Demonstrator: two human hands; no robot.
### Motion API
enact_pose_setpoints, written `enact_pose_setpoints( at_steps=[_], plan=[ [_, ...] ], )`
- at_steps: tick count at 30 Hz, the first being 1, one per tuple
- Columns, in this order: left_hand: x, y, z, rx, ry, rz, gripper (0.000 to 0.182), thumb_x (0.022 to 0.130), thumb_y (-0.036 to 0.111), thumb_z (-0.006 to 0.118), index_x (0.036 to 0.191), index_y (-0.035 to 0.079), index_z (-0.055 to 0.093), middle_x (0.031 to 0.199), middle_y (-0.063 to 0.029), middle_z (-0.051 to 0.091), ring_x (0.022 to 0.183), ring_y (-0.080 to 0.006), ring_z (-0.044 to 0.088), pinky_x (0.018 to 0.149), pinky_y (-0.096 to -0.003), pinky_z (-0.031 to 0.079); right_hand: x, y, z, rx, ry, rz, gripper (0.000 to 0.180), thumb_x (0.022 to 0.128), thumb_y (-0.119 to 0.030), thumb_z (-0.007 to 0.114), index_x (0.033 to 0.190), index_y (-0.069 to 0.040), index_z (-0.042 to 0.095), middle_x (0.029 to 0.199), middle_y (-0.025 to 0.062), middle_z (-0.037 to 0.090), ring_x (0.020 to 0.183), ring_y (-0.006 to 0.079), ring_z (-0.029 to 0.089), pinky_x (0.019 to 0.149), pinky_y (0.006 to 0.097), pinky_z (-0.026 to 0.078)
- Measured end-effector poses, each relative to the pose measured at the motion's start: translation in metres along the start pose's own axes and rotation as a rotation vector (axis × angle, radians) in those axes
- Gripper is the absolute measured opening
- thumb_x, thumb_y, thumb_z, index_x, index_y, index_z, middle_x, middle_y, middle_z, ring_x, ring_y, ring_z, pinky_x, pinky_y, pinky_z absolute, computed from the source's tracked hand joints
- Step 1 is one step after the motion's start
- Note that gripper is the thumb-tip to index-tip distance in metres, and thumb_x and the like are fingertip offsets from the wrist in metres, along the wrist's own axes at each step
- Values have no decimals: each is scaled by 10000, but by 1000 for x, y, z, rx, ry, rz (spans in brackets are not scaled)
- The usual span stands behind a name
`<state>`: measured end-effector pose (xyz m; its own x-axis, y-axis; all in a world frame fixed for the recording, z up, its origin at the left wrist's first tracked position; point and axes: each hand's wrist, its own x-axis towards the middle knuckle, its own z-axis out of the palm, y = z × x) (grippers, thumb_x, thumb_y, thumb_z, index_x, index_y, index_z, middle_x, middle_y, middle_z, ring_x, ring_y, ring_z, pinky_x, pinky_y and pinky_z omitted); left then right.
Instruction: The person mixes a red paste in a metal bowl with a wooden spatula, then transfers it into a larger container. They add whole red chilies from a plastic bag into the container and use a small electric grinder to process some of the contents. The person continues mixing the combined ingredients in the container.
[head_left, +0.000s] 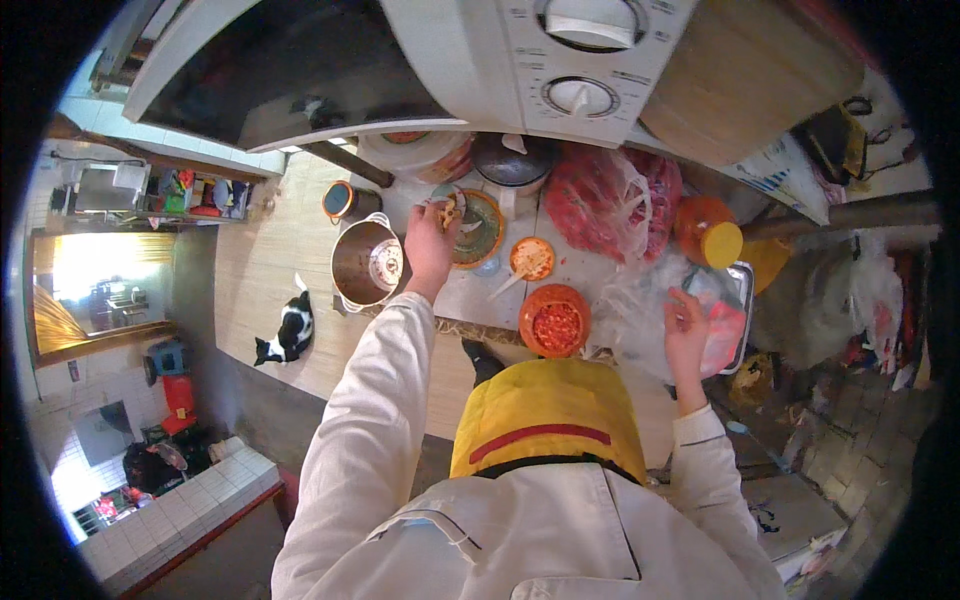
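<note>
My left hand grips a small knobbly brown piece, perhaps ginger root. It is over the near-left side of a green bowl with an orange rim. A tall metal pot stands just left of that wrist. My right hand hovers at or over crumpled clear plastic bags, fingers loosely bent, with nothing visible in them. Between my hands is an orange jar of chopped red chili. Beyond it lies an orange lid smeared with red bits, with a pale spoon-like handle beside it.
A microwave oven overhangs the table's back. Under it stand a lidded pot, a red plastic bag and a jar with a yellow cap. A dark canister is at the left. A black-and-white cat is on the floor.
</note>
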<state>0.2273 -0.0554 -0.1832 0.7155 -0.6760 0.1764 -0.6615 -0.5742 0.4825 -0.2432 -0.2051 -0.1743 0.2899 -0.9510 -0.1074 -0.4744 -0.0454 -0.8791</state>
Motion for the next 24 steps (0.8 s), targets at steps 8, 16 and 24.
enact_pose_setpoints(
  at_steps=[8, 16, 24],
  plan=[
    [13, -33, 27, -131, 3, 104, 154, 920, 65, 733, 1068, 85, 770, 1169, -144, 686, 1095, -400, 692, 906, -520, 594, -36, 5, -11, -27, -6, 19, 419, 976, 68, 603, 1363, -41, 721, 1221, 79, 756, 973, 152, 763, 792, 293, 580],
    [18, -34, -45, -290, 78, 184, 202, 914, 74, 800, 1108, 40, 755, 1126, -162, 740, 1015, -400, 738, 893, -479, 599, -55, -11, 11, 29, -24, 52, 406, 988, 72, 570, 1369, 15, 697, 1186, 123, 775, 962, 158, 762, 871, 304, 588],
    [-9, -132, -234, -321, 109, -6, 164, 968, -1, 803, 1132, -5, 789, 1078, -106, 793, 938, -195, 796, 853, -322, 633, -94, -29, 25, 77, 47, 135, 406, 1007, 59, 576, 1397, 25, 685, 1285, 119, 755, 986, 183, 780, 844, 305, 609]
  ],
)
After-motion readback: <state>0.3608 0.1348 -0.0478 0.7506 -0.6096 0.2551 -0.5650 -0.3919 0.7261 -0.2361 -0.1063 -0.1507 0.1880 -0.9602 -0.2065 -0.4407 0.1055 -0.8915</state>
